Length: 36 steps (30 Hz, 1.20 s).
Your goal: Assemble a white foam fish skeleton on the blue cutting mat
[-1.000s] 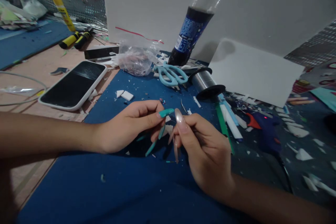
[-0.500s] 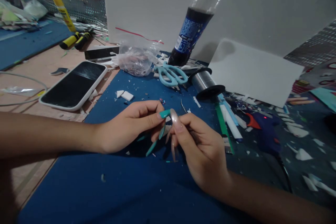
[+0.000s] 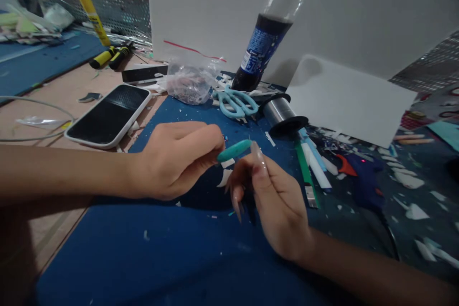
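Note:
My left hand (image 3: 182,160) is closed above the blue mat (image 3: 150,253), its back turned up. A long teal nail (image 3: 234,150) points from it toward my right hand. My right hand (image 3: 279,196) is closed too, its long pale thumbnail (image 3: 258,158) upright at the tip of the teal nail. Whatever lies between the fingertips of either hand is hidden or too small to name. White scraps (image 3: 225,177) lie on the mat just behind the fingers.
Behind the hands are light-blue scissors (image 3: 234,103), a wire spool (image 3: 281,114), a dark-drink bottle (image 3: 260,48) and a plastic bag (image 3: 191,81). A phone (image 3: 109,114) lies left. To the right are a green cutter (image 3: 306,174) and a glue gun (image 3: 366,177).
My left hand has rolled over so its back faces up, and its other nails are now hidden. My right thumb has shifted slightly right. The view has moved a little.

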### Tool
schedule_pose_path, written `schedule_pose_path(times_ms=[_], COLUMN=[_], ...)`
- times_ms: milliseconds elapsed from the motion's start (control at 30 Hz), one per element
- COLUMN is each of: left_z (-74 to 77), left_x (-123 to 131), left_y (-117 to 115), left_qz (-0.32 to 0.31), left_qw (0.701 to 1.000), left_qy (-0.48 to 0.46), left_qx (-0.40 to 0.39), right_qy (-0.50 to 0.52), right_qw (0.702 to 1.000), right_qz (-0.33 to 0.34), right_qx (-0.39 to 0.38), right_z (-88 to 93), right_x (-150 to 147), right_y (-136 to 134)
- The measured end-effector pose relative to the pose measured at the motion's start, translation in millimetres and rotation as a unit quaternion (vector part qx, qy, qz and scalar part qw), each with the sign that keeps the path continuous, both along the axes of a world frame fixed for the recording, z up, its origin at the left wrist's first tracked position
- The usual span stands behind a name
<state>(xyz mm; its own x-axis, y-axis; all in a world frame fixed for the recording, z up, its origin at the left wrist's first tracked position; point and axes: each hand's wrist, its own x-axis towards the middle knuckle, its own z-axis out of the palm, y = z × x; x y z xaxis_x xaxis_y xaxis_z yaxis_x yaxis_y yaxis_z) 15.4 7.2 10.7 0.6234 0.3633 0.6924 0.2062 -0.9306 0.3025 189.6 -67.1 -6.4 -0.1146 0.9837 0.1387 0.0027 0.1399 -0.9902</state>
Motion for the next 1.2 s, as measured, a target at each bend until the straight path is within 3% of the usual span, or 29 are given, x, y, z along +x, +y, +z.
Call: schedule_pose_path(times_ms=[133,333,500,800,967,1033,1200], left_z=[2.0,3.2,2.0,6.7,4.5,3.1,-1.6], left_x=[1,3,5,8,10,11,18], left_y=[0,-3,-1,4,9,15,31], left_qz=[-0.041,-0.054,-0.019,0.051,0.042,0.063,0.164], left_qw=[0.996,0.997,0.999,0.994,0.992,0.990,0.963], left_qy=[0.014,0.020,0.048,0.066,0.071,0.098,0.207], left_qx=[0.076,0.056,-0.014,-0.070,-0.094,-0.082,0.058], right_qy=[0.038,0.044,0.014,0.054,0.049,0.046,0.023], right_qw=[0.997,0.994,0.999,0.998,0.996,0.993,0.989], right_qz=[0.056,0.096,0.034,0.009,-0.068,-0.105,-0.143], right_qx=[-0.024,-0.007,0.026,-0.029,-0.019,-0.017,-0.016], right_z=[4.9,3.7,0.9,4.3,-0.1,-1.0,-2.3], right_x=[3,4,2,-1,-1,0,1], right_y=[-3,-2,3,3,4,4,6])
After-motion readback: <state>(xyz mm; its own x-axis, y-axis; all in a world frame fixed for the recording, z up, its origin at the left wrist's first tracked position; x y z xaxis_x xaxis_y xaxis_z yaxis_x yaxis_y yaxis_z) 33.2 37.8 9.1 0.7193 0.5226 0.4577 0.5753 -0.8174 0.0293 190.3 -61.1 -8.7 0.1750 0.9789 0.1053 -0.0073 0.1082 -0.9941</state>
